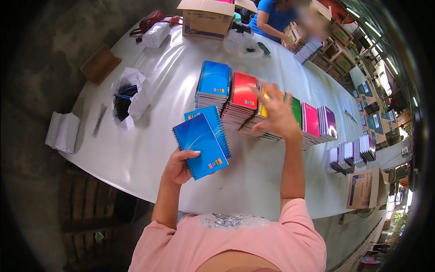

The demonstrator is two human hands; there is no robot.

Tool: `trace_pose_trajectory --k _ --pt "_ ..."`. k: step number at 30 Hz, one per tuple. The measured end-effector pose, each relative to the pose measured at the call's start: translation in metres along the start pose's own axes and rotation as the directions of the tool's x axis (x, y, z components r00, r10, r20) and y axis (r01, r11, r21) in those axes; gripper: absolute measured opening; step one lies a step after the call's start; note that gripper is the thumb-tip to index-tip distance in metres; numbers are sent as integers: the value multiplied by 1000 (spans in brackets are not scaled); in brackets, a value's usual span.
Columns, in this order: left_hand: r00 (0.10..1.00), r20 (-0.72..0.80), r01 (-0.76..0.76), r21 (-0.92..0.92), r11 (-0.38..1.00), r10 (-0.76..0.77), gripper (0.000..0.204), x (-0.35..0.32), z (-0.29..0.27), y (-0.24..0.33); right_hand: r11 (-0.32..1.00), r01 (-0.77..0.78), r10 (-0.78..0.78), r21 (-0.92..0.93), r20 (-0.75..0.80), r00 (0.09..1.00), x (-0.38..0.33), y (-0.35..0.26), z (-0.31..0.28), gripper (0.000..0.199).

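Note:
My left hand (177, 167) grips a blue spiral notebook (199, 140), thumb on its cover. Beneath it, fanned out, lies another blue notebook (216, 121); whether my fingers hold that one too is hidden. My right hand (277, 113) is raised with fingers spread and slightly blurred, over the yellow notebook stack (262, 111), with nothing in it. In a row stand more stacks of spiral notebooks: a blue stack (213, 81) at the left, a red stack (244, 93), a green stack (294, 109), a pink stack (311, 120) and a purple stack (328, 123).
On the white table (167, 109) a white bag (136, 86) holds dark things beside a loose spiral coil (99, 120). White wrapped packs (64, 132) lie at the left edge. A cardboard box (207, 22) stands far back. Another person (272, 20) works at far right. More notebooks (349, 155) stand right.

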State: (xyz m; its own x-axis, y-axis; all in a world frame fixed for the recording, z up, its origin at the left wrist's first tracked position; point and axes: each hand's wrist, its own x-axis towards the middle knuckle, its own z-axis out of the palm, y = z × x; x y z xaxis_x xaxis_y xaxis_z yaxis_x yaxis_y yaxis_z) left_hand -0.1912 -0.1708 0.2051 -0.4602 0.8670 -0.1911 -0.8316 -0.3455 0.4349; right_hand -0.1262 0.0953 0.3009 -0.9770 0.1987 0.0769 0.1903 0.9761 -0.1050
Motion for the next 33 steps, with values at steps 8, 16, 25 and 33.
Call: trace_pose_trajectory --k 8,16,25,33 --pt "999 -18 -46 -140 989 44 58 -6 -1 -15 984 -159 163 -83 36 986 -10 84 48 92" --pt "997 18 75 -7 997 -75 59 13 14 -40 941 -63 117 332 -144 983 -19 93 -2 46" --pt "955 297 64 -252 966 14 52 25 20 -65 917 374 -394 -138 -457 798 -115 -57 28 50" --pt "979 111 196 -274 941 -172 48 31 16 -96 886 247 -280 392 29 960 -109 53 -17 90"
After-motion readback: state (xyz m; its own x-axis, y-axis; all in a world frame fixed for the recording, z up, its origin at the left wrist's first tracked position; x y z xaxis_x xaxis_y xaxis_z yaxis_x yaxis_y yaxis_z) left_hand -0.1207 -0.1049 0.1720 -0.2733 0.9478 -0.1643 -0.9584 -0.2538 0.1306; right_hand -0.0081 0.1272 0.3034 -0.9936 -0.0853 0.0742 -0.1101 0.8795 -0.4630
